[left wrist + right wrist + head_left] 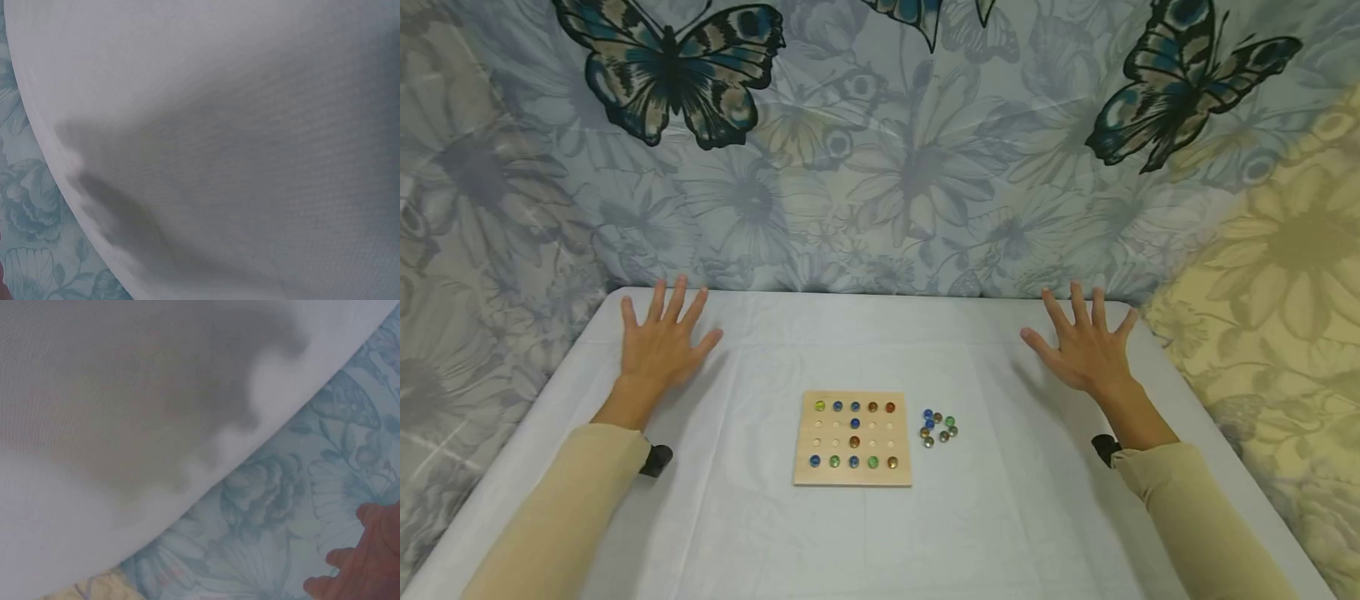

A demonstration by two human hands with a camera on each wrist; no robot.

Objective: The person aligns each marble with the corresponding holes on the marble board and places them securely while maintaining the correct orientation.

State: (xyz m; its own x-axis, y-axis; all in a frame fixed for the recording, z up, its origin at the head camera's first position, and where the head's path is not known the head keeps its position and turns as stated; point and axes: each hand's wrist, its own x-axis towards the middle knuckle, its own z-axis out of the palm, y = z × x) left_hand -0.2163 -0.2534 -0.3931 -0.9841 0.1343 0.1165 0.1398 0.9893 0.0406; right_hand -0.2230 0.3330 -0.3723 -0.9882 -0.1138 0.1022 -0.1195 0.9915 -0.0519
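Note:
In the head view my left hand [658, 346] is spread with straight fingers over the far left of the white table. My right hand [1086, 350] is likewise spread over the far right, and neither holds anything. Between them and nearer to me lies a square wooden board [835, 433] with rows of small holes. Glass marbles [854, 423] fill its top and bottom rows and run down the middle column. A loose cluster of marbles [938, 427] lies just right of the board. In the right wrist view, fingers [344, 569] of the right hand show at the lower right corner.
A white cloth [760, 533] covers the table. Behind it and at both sides hangs floral fabric [917, 167] with large butterflies, yellowish at the right. Dark wrist bands [657, 460] show at both cuffs. Hand shadows fall on the cloth in the wrist views.

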